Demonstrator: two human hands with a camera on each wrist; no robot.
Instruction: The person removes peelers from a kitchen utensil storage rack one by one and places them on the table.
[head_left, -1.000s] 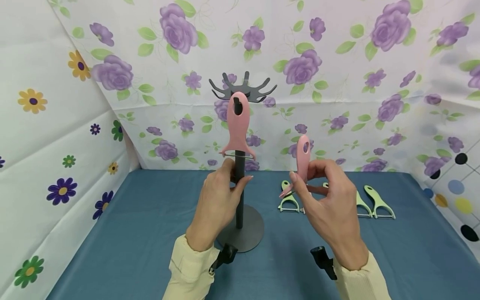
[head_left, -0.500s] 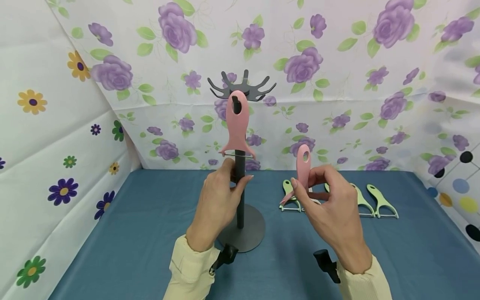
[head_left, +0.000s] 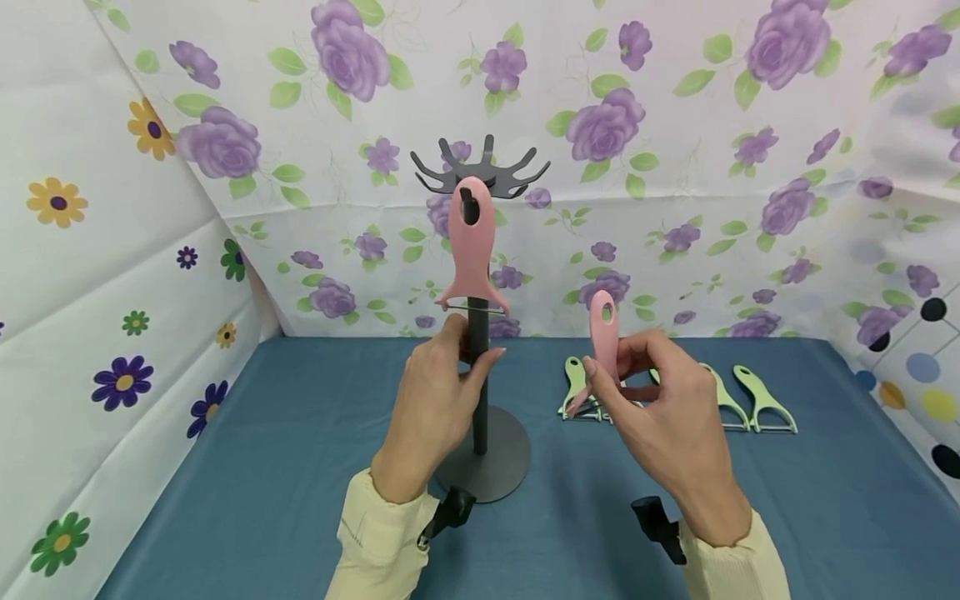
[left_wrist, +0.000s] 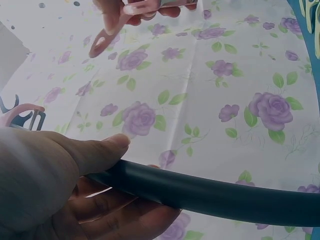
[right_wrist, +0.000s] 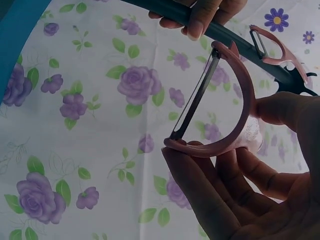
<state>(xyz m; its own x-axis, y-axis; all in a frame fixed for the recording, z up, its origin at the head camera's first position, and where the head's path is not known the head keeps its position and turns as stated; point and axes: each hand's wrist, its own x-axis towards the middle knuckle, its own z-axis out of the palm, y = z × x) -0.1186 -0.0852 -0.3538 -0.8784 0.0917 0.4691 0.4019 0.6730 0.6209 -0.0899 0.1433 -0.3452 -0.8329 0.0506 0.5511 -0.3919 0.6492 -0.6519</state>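
Observation:
My left hand (head_left: 442,392) grips the dark pole (left_wrist: 225,197) of a stand, just under a hanging pink peeler (head_left: 472,242). That peeler hangs by its handle hole on a front hook of the rack (head_left: 487,175) at the pole's top. To the right of the stand, my right hand (head_left: 667,408) pinches a second pink peeler (head_left: 603,333), handle up and blade end down. In the right wrist view its metal blade (right_wrist: 195,97) and curved frame show plainly, with the thumb and fingers on the frame and neck.
Several green peelers (head_left: 761,400) lie in a row on the blue tablecloth (head_left: 300,500), partly behind my right hand. The stand's round grey base (head_left: 498,467) rests on the cloth. Behind stands a floral curtain (head_left: 675,100).
The right hand has lowered a little with its pink peeler and drifted slightly right. The left hand keeps its hold on the pole, and the hung peeler stays on its hook.

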